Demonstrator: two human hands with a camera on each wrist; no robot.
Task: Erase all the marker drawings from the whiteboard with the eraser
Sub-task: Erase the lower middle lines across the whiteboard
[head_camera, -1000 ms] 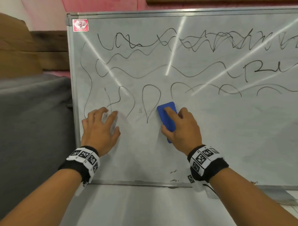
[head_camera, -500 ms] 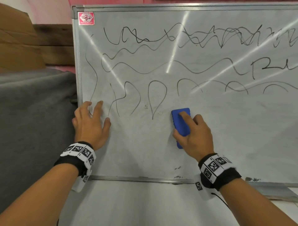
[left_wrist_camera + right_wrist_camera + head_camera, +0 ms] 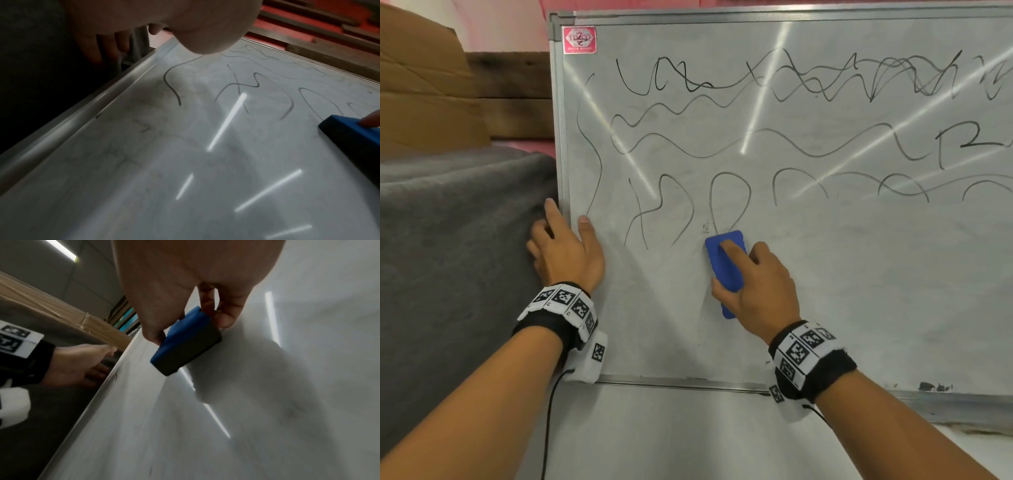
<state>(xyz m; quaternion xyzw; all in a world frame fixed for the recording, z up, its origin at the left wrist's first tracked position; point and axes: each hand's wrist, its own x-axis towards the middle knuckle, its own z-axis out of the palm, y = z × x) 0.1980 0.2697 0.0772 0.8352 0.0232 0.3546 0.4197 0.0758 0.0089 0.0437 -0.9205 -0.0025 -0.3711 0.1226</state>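
The whiteboard (image 3: 859,291) stands upright with black marker squiggles (image 3: 756,137) across its upper half; its lower half shows only faint smears. My right hand (image 3: 736,270) grips the blue eraser (image 3: 724,263) and presses it flat on the board, at the bottom tip of a marker loop (image 3: 729,198). In the right wrist view the thumb and fingers pinch the eraser (image 3: 185,344) by its sides. My left hand (image 3: 566,240) holds the board's left frame, thumb on the front and fingers round the edge. The left wrist view shows the eraser (image 3: 353,134) at far right.
A grey cloth (image 3: 448,257) covers something left of the board, with a cardboard box (image 3: 421,85) behind it. A red logo sticker (image 3: 579,39) marks the board's top left corner. Dark ink crumbs (image 3: 931,387) lie on the bottom frame. A white tabletop (image 3: 688,438) runs below.
My left hand slid left off the board face onto the left frame. The eraser went right of the loop, then came back left to its bottom tip.
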